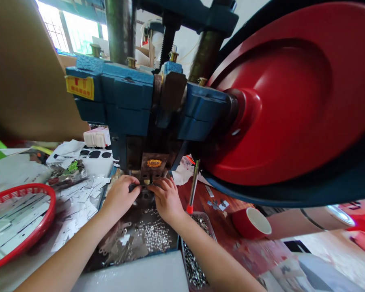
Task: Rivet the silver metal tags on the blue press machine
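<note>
Both my hands meet at the tooling under the ram of a blue press [126, 101]. My left hand [121, 195] comes in from the left with thumb and forefinger pinched close to the die [145, 195]. Opposite it, my right hand [168, 199] is closed, its fingertips at the die's right side. Whatever lies between the fingertips is too small and hidden to name. Just below, small shiny metal pieces [155, 233] lie heaped on the press bed, beside flat metal plates [118, 243] with rounded, holed ends.
A big red flywheel [292, 93] looms at the right. Left stands a red basket [48, 219] of flat metal strips, with more strips [71, 219] scattered alongside. A tray of small metal parts [194, 259] sits under my right forearm. Further right is a red cup [246, 223].
</note>
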`<action>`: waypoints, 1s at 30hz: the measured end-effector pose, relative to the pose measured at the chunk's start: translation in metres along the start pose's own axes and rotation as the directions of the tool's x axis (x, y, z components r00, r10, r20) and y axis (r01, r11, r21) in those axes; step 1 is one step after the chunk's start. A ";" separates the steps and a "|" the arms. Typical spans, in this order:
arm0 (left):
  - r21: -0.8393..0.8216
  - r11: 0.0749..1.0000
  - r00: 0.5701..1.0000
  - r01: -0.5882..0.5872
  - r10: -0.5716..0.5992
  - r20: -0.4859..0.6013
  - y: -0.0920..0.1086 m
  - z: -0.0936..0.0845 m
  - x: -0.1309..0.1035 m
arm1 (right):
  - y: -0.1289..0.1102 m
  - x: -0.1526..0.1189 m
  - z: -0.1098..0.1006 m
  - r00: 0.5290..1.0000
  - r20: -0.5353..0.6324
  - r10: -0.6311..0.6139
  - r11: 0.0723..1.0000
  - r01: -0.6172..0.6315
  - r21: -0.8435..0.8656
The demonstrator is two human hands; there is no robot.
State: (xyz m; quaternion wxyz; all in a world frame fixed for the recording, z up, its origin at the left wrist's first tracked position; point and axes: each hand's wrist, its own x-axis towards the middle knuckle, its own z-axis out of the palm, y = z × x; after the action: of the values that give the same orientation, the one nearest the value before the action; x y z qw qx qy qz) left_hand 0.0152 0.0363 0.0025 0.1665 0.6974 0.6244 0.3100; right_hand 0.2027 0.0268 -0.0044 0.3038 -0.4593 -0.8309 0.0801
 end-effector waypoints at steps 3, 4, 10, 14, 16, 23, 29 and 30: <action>-0.025 0.999 1.000 -0.029 0.028 -0.010 -0.003 0.003 0.000 | -0.001 0.000 -0.001 1.000 0.025 0.005 1.000 -0.005 -0.010; -0.035 0.999 0.999 -0.032 0.032 -0.014 -0.004 0.003 0.000 | -0.001 0.000 -0.001 1.000 0.031 0.002 1.000 -0.001 -0.020; -0.118 0.993 1.000 -0.007 0.006 -0.010 -0.008 0.010 0.000 | -0.004 0.000 -0.005 0.998 0.064 -0.011 0.989 0.020 -0.146; -0.188 0.982 1.000 -0.013 0.015 0.005 -0.011 0.017 0.002 | -0.009 0.002 -0.008 0.994 0.107 -0.018 0.973 0.042 -0.228; -0.204 0.979 1.000 -0.022 0.023 0.003 -0.012 0.020 0.003 | -0.010 0.003 -0.009 0.991 0.134 -0.023 0.967 0.056 -0.247; -0.262 0.964 0.999 -0.039 0.036 -0.015 -0.013 0.022 0.001 | -0.010 0.001 -0.006 0.992 0.127 -0.006 0.983 0.029 -0.182; -0.308 0.951 1.000 -0.019 0.023 0.010 -0.013 0.027 0.004 | -0.010 -0.005 -0.008 0.992 0.119 -0.041 0.979 0.064 -0.194; -0.316 0.949 1.000 -0.008 0.014 0.016 -0.013 0.028 0.005 | -0.010 -0.005 -0.008 0.992 0.122 -0.042 0.977 0.067 -0.201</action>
State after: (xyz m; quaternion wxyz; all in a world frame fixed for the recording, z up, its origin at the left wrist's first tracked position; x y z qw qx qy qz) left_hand 0.0237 0.0480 -0.0255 0.2800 0.6681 0.5611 0.4004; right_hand 0.2025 0.0162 0.0043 0.2075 -0.4597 -0.8634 0.0126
